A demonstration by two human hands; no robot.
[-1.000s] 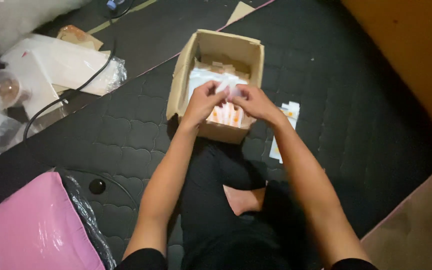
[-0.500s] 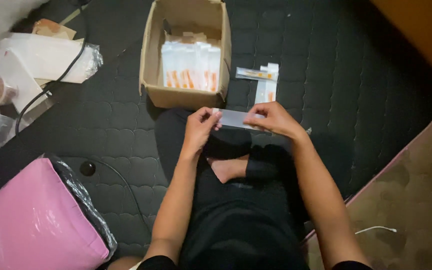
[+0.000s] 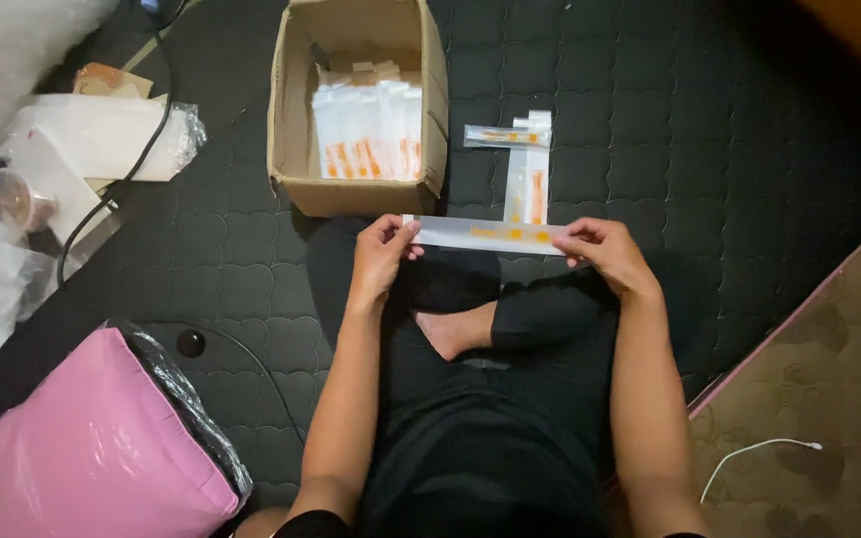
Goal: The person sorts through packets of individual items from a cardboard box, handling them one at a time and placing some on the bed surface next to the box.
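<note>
A long clear packet with orange marks (image 3: 485, 234) is stretched level between both hands above my crossed legs. My left hand (image 3: 381, 254) pinches its left end and my right hand (image 3: 605, 254) pinches its right end. Just beyond it stands an open cardboard box (image 3: 286, 130) with several similar packets (image 3: 366, 134) standing upright inside. Two more packets (image 3: 525, 164) lie loose on the dark quilted mat to the right of the box.
A pink cushion in clear plastic (image 3: 82, 443) sits at the lower left. White plastic bags (image 3: 102, 134), a clear cup (image 3: 12, 199) and a black cable (image 3: 142, 149) lie at the left. A white cable (image 3: 749, 453) rests on brown floor at the right.
Both hands lifted a packet out of the box, drew it back toward my lap, and now spread it out to full length between them.
</note>
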